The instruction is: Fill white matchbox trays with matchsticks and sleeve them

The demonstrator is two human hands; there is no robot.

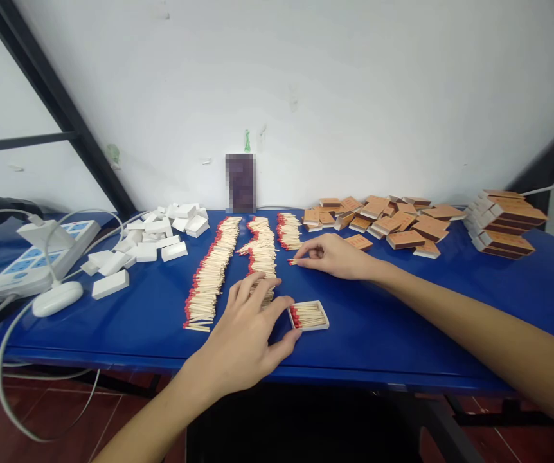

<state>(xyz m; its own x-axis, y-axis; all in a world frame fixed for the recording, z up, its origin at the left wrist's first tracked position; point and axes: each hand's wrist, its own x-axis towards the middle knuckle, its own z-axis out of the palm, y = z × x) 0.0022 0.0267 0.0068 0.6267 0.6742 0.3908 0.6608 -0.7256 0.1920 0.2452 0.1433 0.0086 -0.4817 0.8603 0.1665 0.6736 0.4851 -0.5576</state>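
My right hand (pixel 333 257) pinches a few red-tipped matches (pixel 294 262) between thumb and fingertips, just in front of the short right row of matches (pixel 288 231). My left hand (pixel 255 321) has its thumb and index finger on the left end of a white matchbox tray (pixel 326 323), gripping it on the table. Matches (pixel 308 315) lie side by side in this tray, red heads to the left. Behind and partly under my left hand runs the middle row of matches (pixel 261 247). A longer row of matches (pixel 214 270) lies left of it.
White empty trays (pixel 159 230) are heaped at the left on the blue table (pixel 378 347). Orange matchbox sleeves (pixel 395 222) lie scattered at the back right, beside stacked matchboxes (pixel 506 225). A power strip (pixel 40 257) with white cables stands far left. A pixelated dark rectangle (pixel 241 183) leans against the wall.
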